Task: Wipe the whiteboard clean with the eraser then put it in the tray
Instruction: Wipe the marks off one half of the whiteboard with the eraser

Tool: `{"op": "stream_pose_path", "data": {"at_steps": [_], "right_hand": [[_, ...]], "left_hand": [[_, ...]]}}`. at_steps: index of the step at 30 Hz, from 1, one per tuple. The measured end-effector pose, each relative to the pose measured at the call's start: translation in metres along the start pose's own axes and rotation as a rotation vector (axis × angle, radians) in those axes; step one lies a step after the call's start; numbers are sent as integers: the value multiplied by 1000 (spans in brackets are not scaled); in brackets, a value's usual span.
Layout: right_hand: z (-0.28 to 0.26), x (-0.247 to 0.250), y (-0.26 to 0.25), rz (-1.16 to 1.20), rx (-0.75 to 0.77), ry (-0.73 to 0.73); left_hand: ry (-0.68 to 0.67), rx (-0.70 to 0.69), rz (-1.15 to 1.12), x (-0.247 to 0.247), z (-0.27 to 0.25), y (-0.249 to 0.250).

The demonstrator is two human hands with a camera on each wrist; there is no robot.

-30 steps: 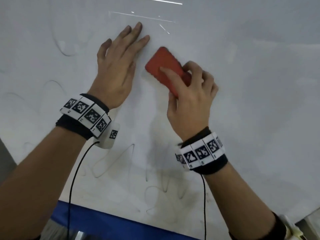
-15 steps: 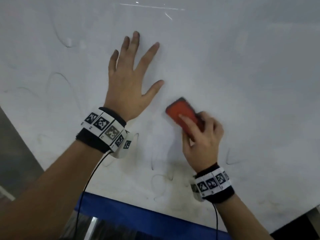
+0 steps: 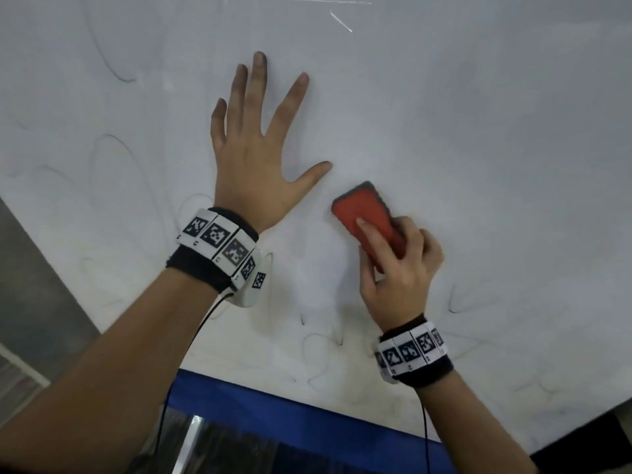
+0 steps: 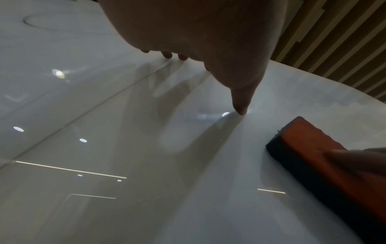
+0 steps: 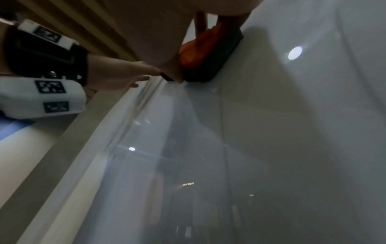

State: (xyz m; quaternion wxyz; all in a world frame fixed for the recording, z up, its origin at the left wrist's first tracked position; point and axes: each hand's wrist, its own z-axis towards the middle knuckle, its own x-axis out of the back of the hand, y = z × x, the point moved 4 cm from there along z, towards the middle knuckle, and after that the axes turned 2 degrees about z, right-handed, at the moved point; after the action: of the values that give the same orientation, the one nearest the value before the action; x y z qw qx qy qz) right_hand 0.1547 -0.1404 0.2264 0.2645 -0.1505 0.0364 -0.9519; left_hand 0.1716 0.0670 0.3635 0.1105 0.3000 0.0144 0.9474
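The whiteboard point(image 3: 478, 148) fills most of the head view, with faint grey pen loops at its left side and lower part. My right hand point(image 3: 400, 268) grips a red eraser point(image 3: 367, 213) with a black felt base and presses it flat against the board. The eraser point(image 4: 325, 158) shows at the right of the left wrist view, and the eraser point(image 5: 206, 54) sits under my palm in the right wrist view. My left hand point(image 3: 254, 148) lies flat on the board with fingers spread, to the left of the eraser and apart from it. No tray is in view.
A blue strip point(image 3: 290, 419) runs along the board's lower edge. Grey floor point(image 3: 37, 302) shows past the board's left edge. A wooden slatted wall point(image 4: 342, 41) stands beyond the board in the left wrist view.
My right hand has dragged the eraser down the board, from beside my left fingertips to below my left thumb. My left fingers have spread wider.
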Motion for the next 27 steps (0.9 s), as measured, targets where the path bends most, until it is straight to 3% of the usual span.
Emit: {"op": "stream_pose_path", "data": {"at_steps": [2, 6, 8, 11, 14, 16, 18, 20, 22, 24, 27], "right_hand": [[-14, -5, 1, 13, 1, 0], [-133, -42, -6, -27, 275, -455], [-150, -45, -6, -35, 316, -574], [-100, -27, -11, -35, 237, -457], [-50, -5, 3, 20, -19, -182], [-58, -11, 8, 34, -149, -67], [-103, -35, -5, 13, 2, -172], [-161, -62, -20, 18, 299, -470], [-183, -69, -16, 43, 388, -602], [-169, -60, -10, 52, 340, -534], [-120, -26, 8, 57, 148, -298]], "left_hand": [[6, 10, -5, -1, 0, 2], [7, 26, -22, -3, 0, 2], [17, 15, -14, -3, 0, 2], [31, 3, 3, -4, 0, 1], [39, 9, 6, -3, -1, 1], [21, 26, 12, -2, -3, 5], [26, 34, 20, -1, -8, 13], [29, -44, 28, -3, -18, 31], [-9, -163, 41, -12, -31, 50], [-52, -208, 47, -21, -38, 57], [-59, -207, 65, -28, -38, 54]]}}
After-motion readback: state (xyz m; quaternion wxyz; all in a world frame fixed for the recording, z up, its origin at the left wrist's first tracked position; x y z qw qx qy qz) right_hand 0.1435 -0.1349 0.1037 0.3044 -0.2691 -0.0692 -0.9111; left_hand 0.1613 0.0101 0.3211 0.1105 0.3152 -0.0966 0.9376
